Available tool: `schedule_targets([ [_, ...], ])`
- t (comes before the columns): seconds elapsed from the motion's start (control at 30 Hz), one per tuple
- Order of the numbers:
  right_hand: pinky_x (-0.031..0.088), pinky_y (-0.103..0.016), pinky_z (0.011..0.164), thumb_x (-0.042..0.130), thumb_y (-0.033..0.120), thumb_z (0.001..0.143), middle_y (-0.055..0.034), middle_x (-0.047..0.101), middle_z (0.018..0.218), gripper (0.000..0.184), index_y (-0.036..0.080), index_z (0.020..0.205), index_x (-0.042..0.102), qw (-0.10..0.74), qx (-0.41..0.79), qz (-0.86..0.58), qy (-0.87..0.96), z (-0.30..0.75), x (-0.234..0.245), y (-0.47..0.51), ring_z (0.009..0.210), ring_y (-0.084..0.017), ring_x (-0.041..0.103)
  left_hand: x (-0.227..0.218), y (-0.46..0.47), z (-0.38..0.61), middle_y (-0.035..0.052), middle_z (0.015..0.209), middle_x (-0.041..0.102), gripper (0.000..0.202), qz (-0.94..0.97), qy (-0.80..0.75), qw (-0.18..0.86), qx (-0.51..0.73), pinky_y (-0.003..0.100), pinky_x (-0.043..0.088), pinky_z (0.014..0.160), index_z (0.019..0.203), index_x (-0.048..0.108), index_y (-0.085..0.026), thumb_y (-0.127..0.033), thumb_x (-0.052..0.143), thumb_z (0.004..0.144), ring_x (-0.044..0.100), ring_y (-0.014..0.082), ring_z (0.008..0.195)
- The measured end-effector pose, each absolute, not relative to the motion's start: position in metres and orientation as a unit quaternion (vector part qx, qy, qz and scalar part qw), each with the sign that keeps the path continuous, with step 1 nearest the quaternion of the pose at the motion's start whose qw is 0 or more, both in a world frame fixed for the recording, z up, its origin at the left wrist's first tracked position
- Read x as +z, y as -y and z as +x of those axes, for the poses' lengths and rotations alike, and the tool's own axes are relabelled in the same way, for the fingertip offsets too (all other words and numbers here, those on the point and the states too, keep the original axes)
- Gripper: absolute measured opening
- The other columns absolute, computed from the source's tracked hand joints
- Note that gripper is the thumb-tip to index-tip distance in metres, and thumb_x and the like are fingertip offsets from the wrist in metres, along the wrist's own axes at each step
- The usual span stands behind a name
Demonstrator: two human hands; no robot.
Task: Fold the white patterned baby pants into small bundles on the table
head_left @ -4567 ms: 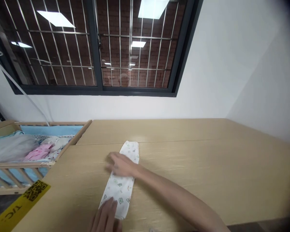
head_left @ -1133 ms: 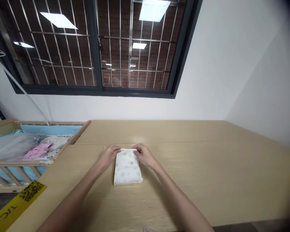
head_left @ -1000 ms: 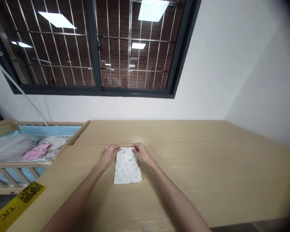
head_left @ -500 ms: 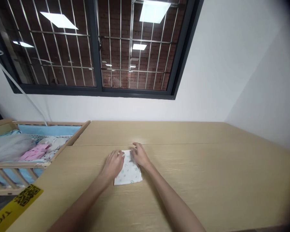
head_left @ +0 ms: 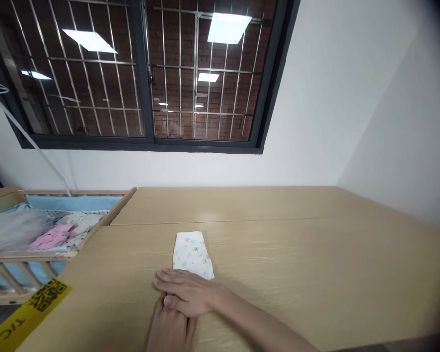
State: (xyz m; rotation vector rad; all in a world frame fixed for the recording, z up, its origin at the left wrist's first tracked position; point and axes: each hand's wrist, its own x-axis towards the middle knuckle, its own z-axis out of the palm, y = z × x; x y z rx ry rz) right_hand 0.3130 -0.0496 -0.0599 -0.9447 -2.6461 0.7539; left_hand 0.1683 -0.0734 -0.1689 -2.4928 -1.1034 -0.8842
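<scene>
Two flat, empty hands, the right hand (head_left: 185, 296) laid across the left hand (head_left: 170, 327), press down at the near edge of a small folded printed cloth (head_left: 191, 254) on the wooden table (head_left: 315, 264), apparently flattening its fold, beside a crib (head_left: 40, 234).

From my remote seat I see two bare hands, left hand (head_left: 170, 330) and right hand (head_left: 185, 296), with a bare right forearm, no sleeves, gloves or rings.
</scene>
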Motion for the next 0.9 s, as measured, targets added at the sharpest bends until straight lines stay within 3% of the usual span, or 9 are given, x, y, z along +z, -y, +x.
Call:
schedule_targets([
  [0.2,0.011,-0.044,0.126,0.031,0.052,0.107,-0.0062,0.015,0.167,0.061,0.026,0.161,0.021,0.077,0.227,-0.372,0.897,0.329,-0.071,0.028,0.155,-0.020,0.012,-0.165,0.073,0.157,0.0096,0.117,0.073,0.036,-0.858,0.349,0.199,-0.320,0.044,0.053,0.092,0.118,0.068,-0.018,-0.037,0.056,0.090,0.067,0.0280,0.106],
  [0.33,0.007,-0.046,0.126,0.029,0.055,0.107,-0.0062,0.013,0.167,0.062,0.027,0.161,0.023,0.072,0.191,-0.397,0.895,0.341,-0.075,0.005,0.155,-0.021,0.008,-0.165,0.072,0.159,0.0130,0.132,0.066,0.047,-0.850,0.368,0.224,-0.305,0.043,0.049,0.095,0.127,0.064,-0.012,-0.042,0.052,0.093,0.061,0.0295,0.119],
  [0.5,0.005,-0.046,0.127,0.031,0.056,0.106,-0.0051,0.012,0.167,0.062,0.028,0.160,0.025,0.080,0.170,-0.421,0.887,0.357,-0.076,-0.022,0.155,-0.022,0.006,-0.171,0.070,0.159,0.0093,0.145,0.057,0.052,-0.848,0.376,0.226,-0.295,0.041,0.047,0.099,0.136,0.060,-0.015,-0.043,0.050,0.093,0.055,0.0279,0.130],
  [0.9,0.006,-0.041,0.126,0.026,0.053,0.106,-0.0078,0.010,0.168,0.066,0.019,0.163,0.017,0.098,0.140,-0.452,0.875,0.374,-0.078,-0.047,0.156,-0.021,0.008,-0.166,0.071,0.160,0.0136,0.144,0.057,0.056,-0.857,0.370,0.209,-0.292,0.042,0.046,0.103,0.137,0.057,-0.010,-0.046,0.051,0.095,0.055,0.0293,0.130],
])
